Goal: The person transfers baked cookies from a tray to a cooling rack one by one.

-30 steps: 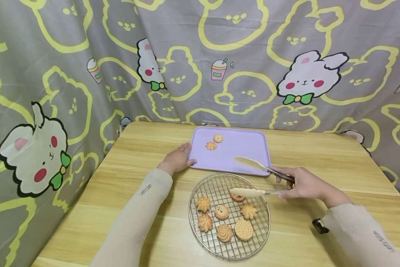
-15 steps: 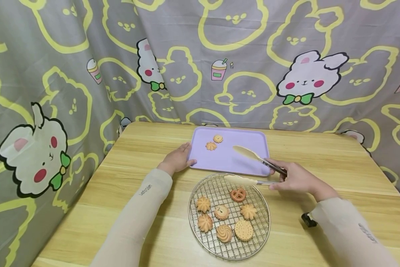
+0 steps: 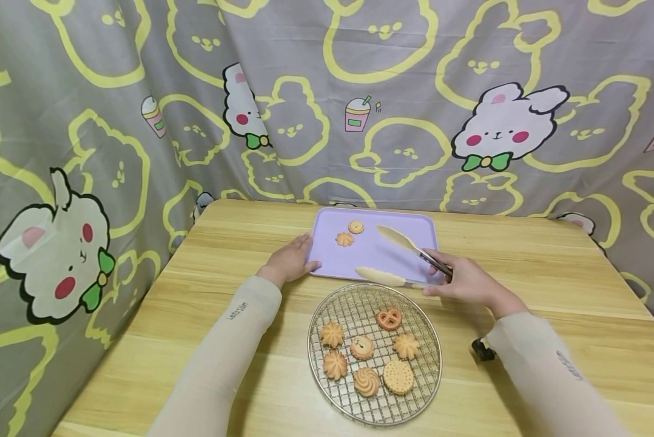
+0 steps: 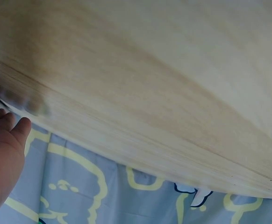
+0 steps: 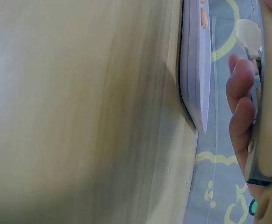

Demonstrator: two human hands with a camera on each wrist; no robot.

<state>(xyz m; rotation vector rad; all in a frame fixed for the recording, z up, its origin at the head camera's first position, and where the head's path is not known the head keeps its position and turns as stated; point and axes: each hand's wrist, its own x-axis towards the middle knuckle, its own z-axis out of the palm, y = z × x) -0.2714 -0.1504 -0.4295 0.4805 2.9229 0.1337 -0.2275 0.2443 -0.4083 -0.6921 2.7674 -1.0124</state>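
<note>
From the head camera, the right hand point(image 3: 466, 282), right of centre in the frame, grips the metal handles of a pair of cream-tipped kitchen tongs point(image 3: 400, 258). The tong arms stand spread apart and carry nothing; the upper tip hangs over the lilac rectangular plastic tray point(image 3: 409, 230), the lower tip over the tray's near edge. The left hand point(image 3: 290, 260) rests flat, fingers straight, against the tray's left edge. Two small golden biscuits point(image 3: 350, 233) lie in the tray's upper left part. Below centre, a round wire cooling rack point(image 3: 332, 397) on the pale wooden table point(image 3: 551, 267) holds six more biscuits; the pretzel-shaped biscuit point(image 3: 389, 318) lies nearest the tongs.

The biscuits look light, stiff and crumbly, so I judge a gentle squeeze across opposite edges safest; the ridged swirl shapes should give better purchase than the flat round one.

The left wrist camera shows mostly blurred table point(image 4: 164, 70), with the left hand's point(image 4: 3, 154) fingers straight at the lower left, holding nothing, patterned cloth behind.

In the right wrist camera, the right hand's fingers point(image 5: 241, 102) curl round the tongs point(image 5: 269, 116) at the right edge; the tray point(image 5: 194, 60) appears edge-on at upper centre, resting on the table point(image 5: 80, 112).
</note>
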